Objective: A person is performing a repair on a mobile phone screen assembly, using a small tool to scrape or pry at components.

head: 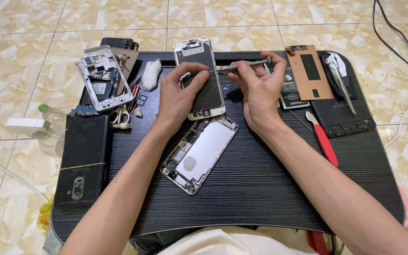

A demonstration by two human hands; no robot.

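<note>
Head view shows a phone screen lying face down near the middle of the table's far edge, its white frame tilted slightly. The left hand is curled over the screen's left side, thumb and fingers closed on its edge. The right hand is closed on a thin grey screwdriver, pinched between thumb and fingers, with the tip pointing left and meeting the screen near the left fingertips. Just nearer than the screen, touching its lower end, lies an open phone body, silver inside, slanting toward the table's near edge.

A cotton wad sits just left of the left hand. Further left, by the far left corner, a stripped phone frame rests on other parts, with small tools beside it. A black phone back lies along the left edge. Right of the right hand are a battery, partly hidden, and a copper-coloured panel. Tweezers lie on a black phone part near the far right corner. A red-handled tool lies beside the right forearm. The table is black and stands on a marbled tile floor.
</note>
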